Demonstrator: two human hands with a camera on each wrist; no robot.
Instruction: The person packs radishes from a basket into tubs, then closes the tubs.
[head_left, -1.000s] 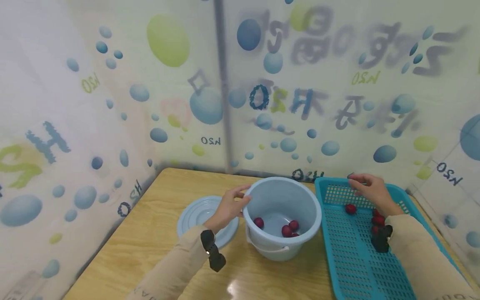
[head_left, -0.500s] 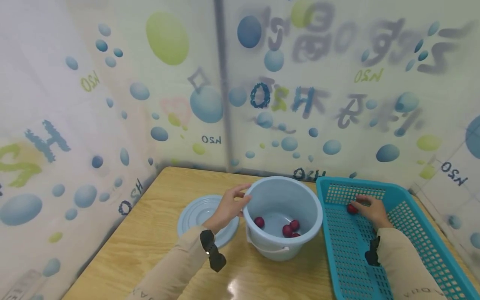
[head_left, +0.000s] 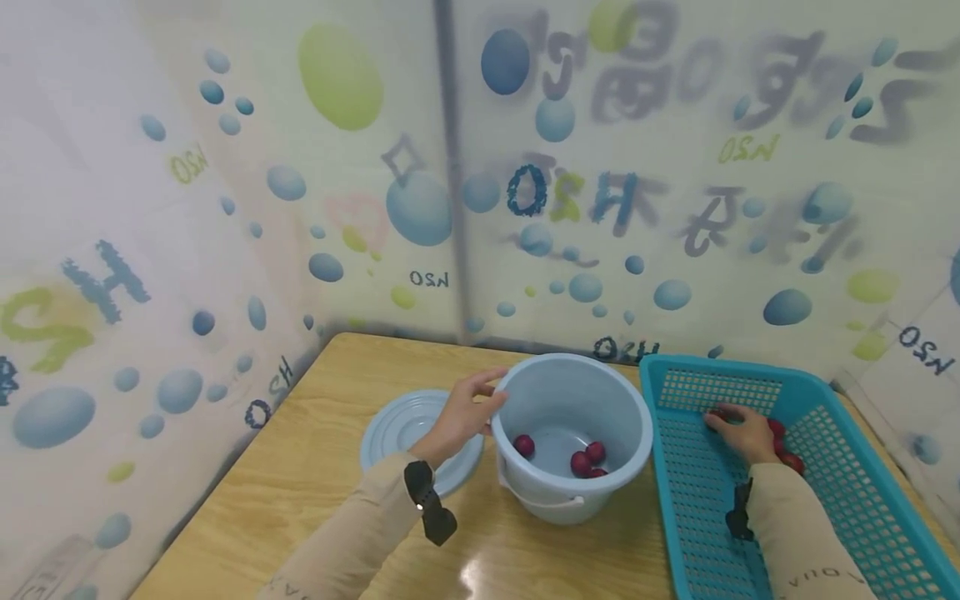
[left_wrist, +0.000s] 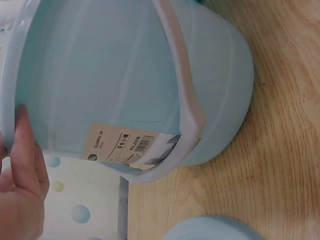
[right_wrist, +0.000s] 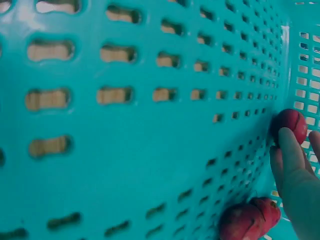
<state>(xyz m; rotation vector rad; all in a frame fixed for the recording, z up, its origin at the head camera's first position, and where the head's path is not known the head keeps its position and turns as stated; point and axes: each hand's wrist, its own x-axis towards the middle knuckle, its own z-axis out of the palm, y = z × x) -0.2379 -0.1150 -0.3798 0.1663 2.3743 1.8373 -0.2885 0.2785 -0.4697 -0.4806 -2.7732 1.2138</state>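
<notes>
At the rim of a light blue bucket [head_left: 577, 396] is my left hand [head_left: 463, 417], pinching the edge between thumb and fingers. The bucket stands upright on the table, and several round dark red fruits [head_left: 581, 464] lie on its bottom. My right hand [head_left: 750, 435] reaches down into the turquoise basket [head_left: 697, 508], fingers around a red fruit [right_wrist: 291, 125] near the far end wall. In the head view the hand mostly covers that fruit. More red fruits [right_wrist: 245, 222] lie close beside the hand in the basket.
A light blue round lid [head_left: 405, 429] lies on the wooden table [head_left: 300, 467] left of the bucket, partly behind my left forearm. The bucket's handle [left_wrist: 187, 100] hangs down its outside, near a paper label [left_wrist: 120, 145]. A patterned curtain [head_left: 360, 167] borders the table.
My right hand has come down into the basket, onto the red fruit at its far end. The left hand stays at the bucket rim. The head view has shifted slightly.
</notes>
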